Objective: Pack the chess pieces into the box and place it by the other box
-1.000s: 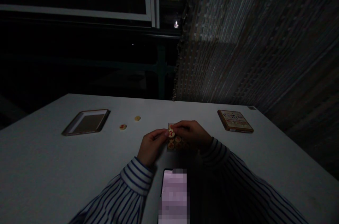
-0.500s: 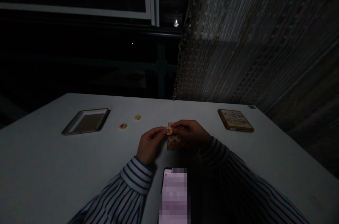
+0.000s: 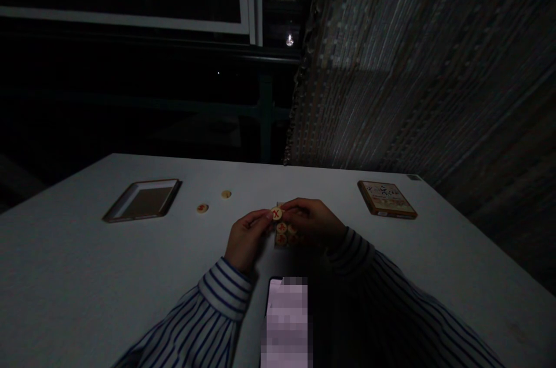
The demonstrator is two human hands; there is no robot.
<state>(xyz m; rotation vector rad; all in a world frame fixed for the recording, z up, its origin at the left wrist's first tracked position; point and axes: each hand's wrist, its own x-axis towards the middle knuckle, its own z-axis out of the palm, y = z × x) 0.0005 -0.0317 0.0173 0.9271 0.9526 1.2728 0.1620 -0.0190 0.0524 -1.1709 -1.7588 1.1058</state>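
here we go, the left hand point(image 3: 247, 240) and the right hand point(image 3: 310, 220) meet over the table point(image 3: 78, 275), both curled nearly closed, and a round wooden chess piece point(image 3: 276, 214) with a red character sits pinched between them, left fingertips at its nine o'clock, right fingertips at its three. right below it, at six o'clock, more round pieces point(image 3: 282, 233) rest on a small rectangular card point(image 3: 277, 244). further out, two loose pieces point(image 3: 202, 208) at ten o'clock, a shallow tray point(image 3: 143, 200) at nine, a square box point(image 3: 386, 199) at two, and a phone point(image 3: 286, 321) with a blurred screen at six.
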